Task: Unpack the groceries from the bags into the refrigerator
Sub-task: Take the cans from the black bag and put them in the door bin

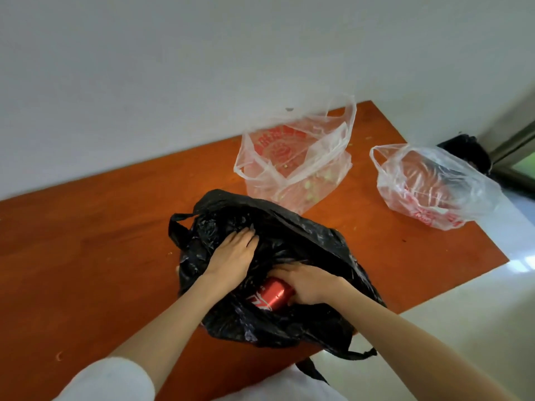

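Observation:
A black plastic bag (pixel 292 235) lies on the orange-brown table (pixel 86 256) right in front of me. My left hand (pixel 231 256) rests flat on top of the bag, pressing its plastic down. My right hand (pixel 307 282) reaches into the bag's mouth and grips a red soda can (pixel 270 295), which lies on its side, half out of the opening. Anything else in the black bag is hidden. The refrigerator is not in view.
Two clear plastic bags with red print stand farther back: one (pixel 295 160) behind the black bag, another (pixel 434 186) at the table's right edge. A white wall backs the table. Pale floor (pixel 463 314) lies to the right, with a dark object (pixel 466 149) in the corner.

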Tool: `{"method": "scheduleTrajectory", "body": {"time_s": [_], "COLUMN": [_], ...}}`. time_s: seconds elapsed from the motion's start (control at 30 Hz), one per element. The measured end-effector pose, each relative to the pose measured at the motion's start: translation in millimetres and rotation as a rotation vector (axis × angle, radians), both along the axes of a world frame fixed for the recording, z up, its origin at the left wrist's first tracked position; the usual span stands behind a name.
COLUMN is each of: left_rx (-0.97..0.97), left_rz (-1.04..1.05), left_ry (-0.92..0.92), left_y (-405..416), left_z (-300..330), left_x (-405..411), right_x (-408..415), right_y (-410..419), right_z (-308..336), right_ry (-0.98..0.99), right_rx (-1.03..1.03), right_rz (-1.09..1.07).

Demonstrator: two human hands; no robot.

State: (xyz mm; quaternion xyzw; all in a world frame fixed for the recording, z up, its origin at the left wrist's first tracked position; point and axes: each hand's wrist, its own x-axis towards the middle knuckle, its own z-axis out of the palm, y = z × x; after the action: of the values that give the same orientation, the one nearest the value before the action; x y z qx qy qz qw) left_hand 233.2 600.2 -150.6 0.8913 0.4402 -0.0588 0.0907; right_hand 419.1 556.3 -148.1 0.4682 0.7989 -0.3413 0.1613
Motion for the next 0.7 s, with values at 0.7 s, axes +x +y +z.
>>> {"method": "scheduleTrajectory", "body": {"time_s": [0.7], "left_rx": [0.058], "left_rz": [0.132], "left_ry": [0.271], "left_y": [50.2], "left_z": [-3.8], "left_x": [14.7], "right_x": [30.6], "right_y": [7.9], "right_z": [37.2], "right_ry": [0.156], "right_rx": [0.292], "right_rz": [-0.413]}}
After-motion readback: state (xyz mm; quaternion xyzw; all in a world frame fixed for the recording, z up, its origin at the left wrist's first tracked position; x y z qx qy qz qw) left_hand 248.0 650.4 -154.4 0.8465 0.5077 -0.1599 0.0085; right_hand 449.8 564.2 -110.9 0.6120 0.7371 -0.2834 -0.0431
